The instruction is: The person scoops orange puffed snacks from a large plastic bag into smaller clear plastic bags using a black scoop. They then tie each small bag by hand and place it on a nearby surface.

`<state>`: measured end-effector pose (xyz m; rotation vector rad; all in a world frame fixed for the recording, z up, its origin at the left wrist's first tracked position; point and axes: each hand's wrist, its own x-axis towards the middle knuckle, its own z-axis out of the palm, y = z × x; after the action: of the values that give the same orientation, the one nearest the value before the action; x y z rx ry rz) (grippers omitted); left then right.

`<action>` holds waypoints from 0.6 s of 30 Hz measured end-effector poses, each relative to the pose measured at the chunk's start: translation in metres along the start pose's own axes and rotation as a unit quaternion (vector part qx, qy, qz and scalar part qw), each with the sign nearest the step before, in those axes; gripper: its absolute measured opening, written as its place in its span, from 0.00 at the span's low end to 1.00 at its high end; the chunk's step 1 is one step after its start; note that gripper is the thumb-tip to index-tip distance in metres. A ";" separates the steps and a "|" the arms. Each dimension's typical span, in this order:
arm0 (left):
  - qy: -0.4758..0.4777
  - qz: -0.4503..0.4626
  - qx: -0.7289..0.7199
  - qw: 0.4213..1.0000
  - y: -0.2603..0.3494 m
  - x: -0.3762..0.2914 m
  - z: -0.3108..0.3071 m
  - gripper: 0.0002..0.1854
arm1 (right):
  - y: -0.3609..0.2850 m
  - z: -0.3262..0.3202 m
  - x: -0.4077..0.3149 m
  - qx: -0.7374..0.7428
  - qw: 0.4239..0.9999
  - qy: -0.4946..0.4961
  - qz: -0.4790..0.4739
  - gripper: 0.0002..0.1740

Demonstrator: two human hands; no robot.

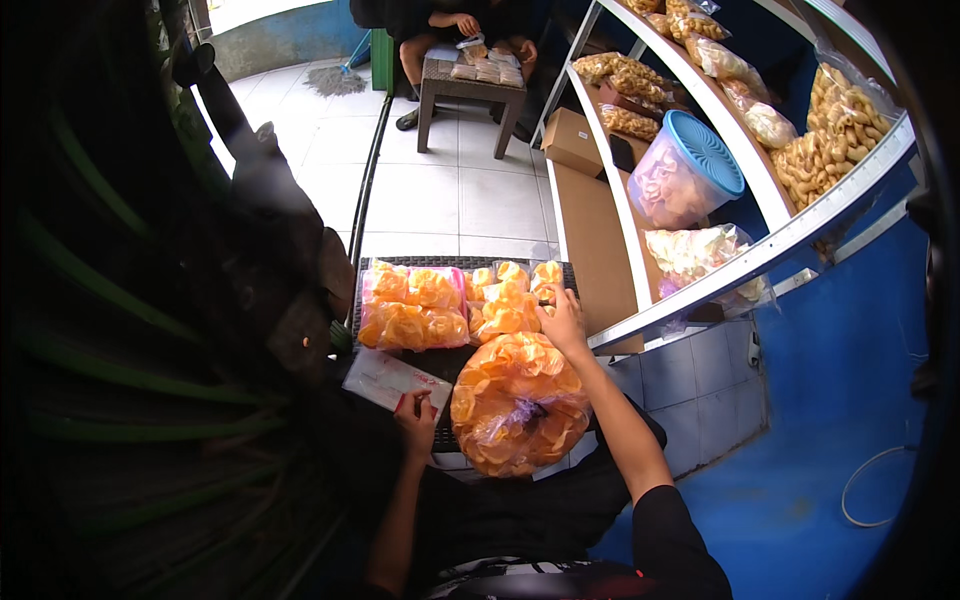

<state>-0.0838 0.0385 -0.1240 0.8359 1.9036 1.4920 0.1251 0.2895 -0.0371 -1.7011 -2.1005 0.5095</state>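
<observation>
On a dark woven table (442, 360) lie small clear bags of orange chips (429, 289), several of them on a pink-edged pack at the left. More small chip bags (504, 311) lie to their right. My right hand (562, 319) is at the right end of these bags, fingers bent around something small and dark; its grip is unclear. My left hand (417, 414) rests on a flat stack of clear plastic packaging (390, 379) with red print, fingers curled at its edge. Between my forearms stands a large round clear bag of orange chips (520, 405), gathered at its top.
A metal-framed shelf (637, 292) at the right holds bagged snacks and a tub with a blue lid (690, 169). Ahead, another person sits at a small brown table (472, 79) with packets. Dark plant leaves fill the left side; a mop head (335, 81) lies on the floor.
</observation>
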 end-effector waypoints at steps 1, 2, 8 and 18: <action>0.015 0.036 0.023 0.999 -0.003 0.004 -0.001 0.07 | -0.004 -0.007 -0.002 0.034 0.999 0.003 -0.007 0.26; 0.006 0.036 0.002 0.999 -0.006 0.007 -0.003 0.08 | -0.009 -0.015 -0.005 0.068 0.998 0.003 -0.013 0.26; 0.036 0.128 0.182 0.974 -0.011 0.011 -0.010 0.09 | -0.044 -0.078 -0.051 0.179 0.979 0.029 -0.093 0.26; 0.016 0.047 -0.309 0.950 0.131 0.037 -0.009 0.35 | -0.109 -0.112 -0.088 0.343 0.884 0.282 -0.150 0.30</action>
<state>-0.0975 0.0847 0.0037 0.6090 1.2921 2.0088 0.1077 0.1857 0.1081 -0.9391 -1.4637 0.4994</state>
